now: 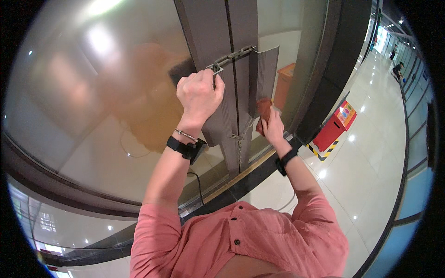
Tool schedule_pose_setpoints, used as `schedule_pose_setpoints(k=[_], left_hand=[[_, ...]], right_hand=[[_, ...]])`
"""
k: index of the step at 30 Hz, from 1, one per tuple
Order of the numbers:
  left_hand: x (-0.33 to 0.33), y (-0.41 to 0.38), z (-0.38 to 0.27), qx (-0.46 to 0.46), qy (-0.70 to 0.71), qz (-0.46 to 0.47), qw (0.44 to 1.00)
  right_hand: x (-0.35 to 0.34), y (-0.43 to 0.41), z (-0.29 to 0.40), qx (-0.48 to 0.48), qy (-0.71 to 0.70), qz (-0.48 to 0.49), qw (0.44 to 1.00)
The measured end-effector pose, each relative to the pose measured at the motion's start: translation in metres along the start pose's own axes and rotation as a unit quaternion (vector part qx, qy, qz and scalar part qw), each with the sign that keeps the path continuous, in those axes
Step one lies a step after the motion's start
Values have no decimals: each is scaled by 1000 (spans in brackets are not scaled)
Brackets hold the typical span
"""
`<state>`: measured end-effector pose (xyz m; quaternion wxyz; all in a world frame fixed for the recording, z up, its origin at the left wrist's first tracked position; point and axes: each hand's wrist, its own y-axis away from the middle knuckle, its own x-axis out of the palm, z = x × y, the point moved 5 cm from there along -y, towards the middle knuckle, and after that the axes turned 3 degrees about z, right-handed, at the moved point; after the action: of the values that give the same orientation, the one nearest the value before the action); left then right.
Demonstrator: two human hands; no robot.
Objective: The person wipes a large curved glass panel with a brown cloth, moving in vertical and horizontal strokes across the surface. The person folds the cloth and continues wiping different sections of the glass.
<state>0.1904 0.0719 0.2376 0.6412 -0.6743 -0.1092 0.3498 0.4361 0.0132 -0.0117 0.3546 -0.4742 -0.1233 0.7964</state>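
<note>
My left hand (201, 92) is closed around the upper end of the left door handle, a broad grey metal pull on a glass double door. A metal chain (236, 55) runs from beside that hand across the door gap to the top of the right handle (267, 69). In my right hand (273, 127) is a reddish-brown cloth (264, 107), pressed against the lower part of the right handle. Another length of chain (240, 149) hangs between the handles lower down. Part of the left handle is hidden behind my hand and forearm.
A red bin (330, 130) stands at right on the tiled floor, within yellow-and-black tape (323, 156). A dark cable (199, 184) lies by the door sill (243, 175). Far down the corridor, a person (397, 71) crouches by the glass wall and another is farther off.
</note>
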Motion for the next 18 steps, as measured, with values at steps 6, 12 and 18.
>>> schedule_pose_setpoints(k=[6,12,18], left_hand=[[-3,1,1,23,-20,-22,999],[-3,-1,-1,8,-7,-4,1000],[-2,-1,-1,-8,-3,18,1000]], right_hand=[[-59,-36,132,-175,-57,-95,978],[-50,-88,173,-148,-51,-157,975],[-16,-45,129,-129,-1,-48,991]])
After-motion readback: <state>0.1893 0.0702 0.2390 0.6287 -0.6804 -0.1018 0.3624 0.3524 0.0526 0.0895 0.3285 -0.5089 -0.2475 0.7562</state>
